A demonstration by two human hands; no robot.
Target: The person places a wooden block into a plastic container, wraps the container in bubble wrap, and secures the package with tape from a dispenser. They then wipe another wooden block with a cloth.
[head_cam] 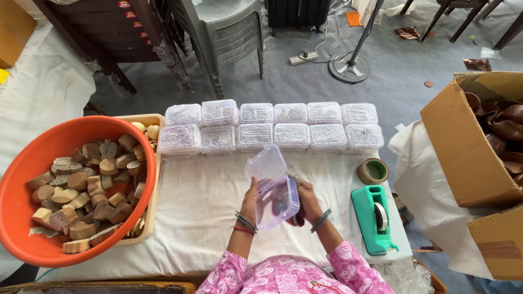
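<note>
My left hand (251,200) grips the side of a clear plastic box (278,200) with its hinged lid (265,161) standing open. My right hand (306,200) is at the box's right side, holding it and some small dark thing that I cannot make out. Both hands hover over the white cloth (201,212) on the table. Beyond them, two rows of closed clear boxes (272,128) with patterned contents stand side by side.
An orange tub (32,152) full of carved wooden blocks (90,185) sits at the left, over a beige tray (155,163). A teal tape dispenser (373,218) and a tape roll (373,171) lie at the right. A cardboard box (463,147) holds brown items. Chairs stand behind.
</note>
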